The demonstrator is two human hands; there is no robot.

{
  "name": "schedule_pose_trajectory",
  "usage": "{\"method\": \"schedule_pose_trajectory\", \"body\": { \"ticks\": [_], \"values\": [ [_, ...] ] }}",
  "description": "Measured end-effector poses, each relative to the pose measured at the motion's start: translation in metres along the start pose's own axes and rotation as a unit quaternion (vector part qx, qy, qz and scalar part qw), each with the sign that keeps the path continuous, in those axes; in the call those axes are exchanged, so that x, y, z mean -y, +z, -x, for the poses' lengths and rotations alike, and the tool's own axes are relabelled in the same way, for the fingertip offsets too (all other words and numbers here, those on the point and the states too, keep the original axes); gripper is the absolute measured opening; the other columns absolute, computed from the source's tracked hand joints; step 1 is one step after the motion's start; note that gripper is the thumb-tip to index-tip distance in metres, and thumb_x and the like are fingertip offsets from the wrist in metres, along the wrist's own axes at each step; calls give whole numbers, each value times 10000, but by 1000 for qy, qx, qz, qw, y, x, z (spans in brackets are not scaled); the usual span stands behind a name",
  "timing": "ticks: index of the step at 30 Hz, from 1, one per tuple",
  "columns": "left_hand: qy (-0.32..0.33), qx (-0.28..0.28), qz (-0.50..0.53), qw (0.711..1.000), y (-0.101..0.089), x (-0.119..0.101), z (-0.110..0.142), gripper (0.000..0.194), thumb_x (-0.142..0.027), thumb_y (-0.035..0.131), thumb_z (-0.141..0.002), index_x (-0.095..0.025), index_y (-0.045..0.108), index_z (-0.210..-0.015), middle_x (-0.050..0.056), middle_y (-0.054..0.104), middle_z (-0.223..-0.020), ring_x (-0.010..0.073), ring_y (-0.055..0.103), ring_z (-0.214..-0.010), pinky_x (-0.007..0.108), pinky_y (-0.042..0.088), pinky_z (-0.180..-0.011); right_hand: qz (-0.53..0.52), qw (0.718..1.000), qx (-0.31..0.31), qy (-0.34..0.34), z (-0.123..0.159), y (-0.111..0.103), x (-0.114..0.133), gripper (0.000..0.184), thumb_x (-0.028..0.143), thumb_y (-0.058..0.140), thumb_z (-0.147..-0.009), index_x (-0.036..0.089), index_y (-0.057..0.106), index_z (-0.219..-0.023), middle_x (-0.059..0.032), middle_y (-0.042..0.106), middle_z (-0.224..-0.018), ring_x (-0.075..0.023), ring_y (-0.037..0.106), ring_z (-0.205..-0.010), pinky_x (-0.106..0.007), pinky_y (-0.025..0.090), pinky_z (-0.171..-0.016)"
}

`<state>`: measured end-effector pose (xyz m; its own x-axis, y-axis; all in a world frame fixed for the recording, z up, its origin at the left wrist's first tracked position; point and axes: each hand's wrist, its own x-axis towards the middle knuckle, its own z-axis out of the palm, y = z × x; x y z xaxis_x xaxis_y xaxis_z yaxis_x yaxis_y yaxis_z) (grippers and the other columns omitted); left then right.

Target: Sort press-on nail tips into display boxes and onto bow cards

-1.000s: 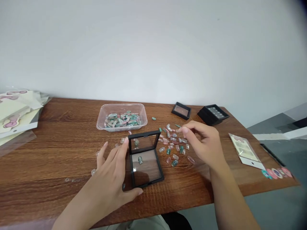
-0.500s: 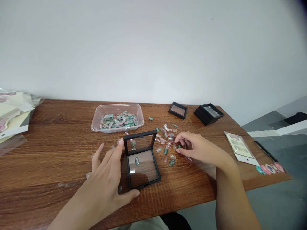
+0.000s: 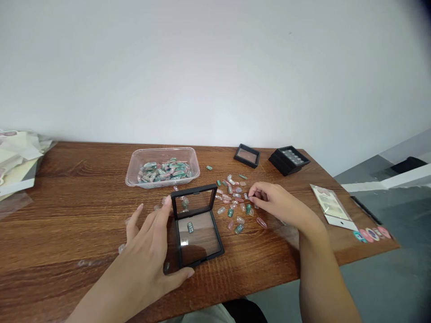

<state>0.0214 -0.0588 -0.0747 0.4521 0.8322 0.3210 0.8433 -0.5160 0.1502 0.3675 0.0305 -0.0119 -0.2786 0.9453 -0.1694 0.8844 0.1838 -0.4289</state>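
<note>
My left hand steadies a black-rimmed clear display case, index fingertip at the raised lid's left corner and thumb along the front edge, other fingers spread. The case stands unfolded, with one grey-green patterned press-on nail on its clear film. To its right, my right hand is closed in a pinch at the edge of a scattered group of pink, clear and green press-on nails. A small pale nail shows at its fingertips. The curled fingers partly hide what they grip.
A clear plastic tub full of nails stands behind the case. Towards the back right are a small black frame and stacked black cases. A packaged card, black pen and round stickers lie rightward; plastic packets lie far left.
My right hand has drawn its fingers closer into a pinch and shifted slightly up, uncovering a pink nail beneath. The left hand stays at the case. The whole view has shifted slightly.
</note>
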Motion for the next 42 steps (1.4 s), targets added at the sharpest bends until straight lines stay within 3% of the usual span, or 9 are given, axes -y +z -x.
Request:
{"method": "schedule_pose_trajectory", "body": {
  "ticks": [6,12,20,23,27,30,35,39,42],
  "values": [
    [-4,11,1,1000,1,0,0,1310,-522,739,-759,2,-124,-1593,371,458,-1497,468,498,-1347,711,211,-1154,-14,997,-71,-4,0,0,4,123,281,529,-952,231,613,-876,15,693,-794,-165,614,-700,-299,435,-675],
    [-8,18,7,1000,-3,-3,-1,1312,-494,746,-764,0,-147,-1588,373,451,-1499,475,509,-1340,713,232,-1150,-65,993,-90,-47,0,2,6,218,293,537,-969,240,690,-1115,-15,763,-916,-187,686,-777,-324,515,-732],
    [-9,24,11,1000,-4,-2,-1,1306,-546,740,-770,36,-96,-1588,383,439,-1496,457,474,-1388,665,174,-1188,-139,984,-88,-67,3,8,20,118,299,574,-975,232,670,-984,-31,776,-978,-209,732,-896,-317,567,-777],
    [-10,25,9,1000,-6,-3,-2,1302,-553,729,-778,29,-107,-1588,373,455,-1491,444,481,-1386,653,161,-1191,-99,984,-88,-122,3,14,32,121,246,566,-982,238,686,-974,-37,761,-1014,-207,715,-921,-328,551,-814],
    [-7,24,4,1000,-8,-3,-4,1301,-556,729,-780,27,-107,-1588,351,487,-1478,427,489,-1381,629,152,-1200,-50,960,-95,-258,0,29,46,149,170,561,-980,230,695,-957,-53,716,-980,-203,671,-929,-338,516,-844],
    [-7,26,3,1000,-8,-2,-4,1303,-560,731,-777,31,-102,-1587,354,480,-1482,431,487,-1380,630,152,-1198,-9,949,-74,-307,-2,40,50,157,138,572,-970,222,703,-946,-54,696,-946,-200,648,-897,-335,500,-820],
    [-17,32,10,999,-9,1,-3,1296,-516,738,-774,-3,-127,-1591,349,428,-1526,435,467,-1396,656,129,-1196,15,954,-9,-299,0,44,50,73,189,654,-947,220,702,-993,-41,691,-967,-199,645,-906,-344,484,-850],
    [-19,29,20,999,-10,1,-2,1309,-532,741,-768,-29,-142,-1593,339,445,-1520,441,468,-1394,682,143,-1184,13,963,6,-268,2,40,50,189,253,745,-900,238,699,-1082,-53,690,-1055,-231,632,-1011,-373,467,-923],
    [-22,26,23,999,-11,1,-3,1326,-529,745,-766,-25,-165,-1588,341,459,-1506,444,478,-1385,686,149,-1181,18,967,11,-256,1,39,51,161,257,748,-900,231,706,-1054,-56,683,-1043,-238,627,-1019,-376,459,-925]
  ]
}}
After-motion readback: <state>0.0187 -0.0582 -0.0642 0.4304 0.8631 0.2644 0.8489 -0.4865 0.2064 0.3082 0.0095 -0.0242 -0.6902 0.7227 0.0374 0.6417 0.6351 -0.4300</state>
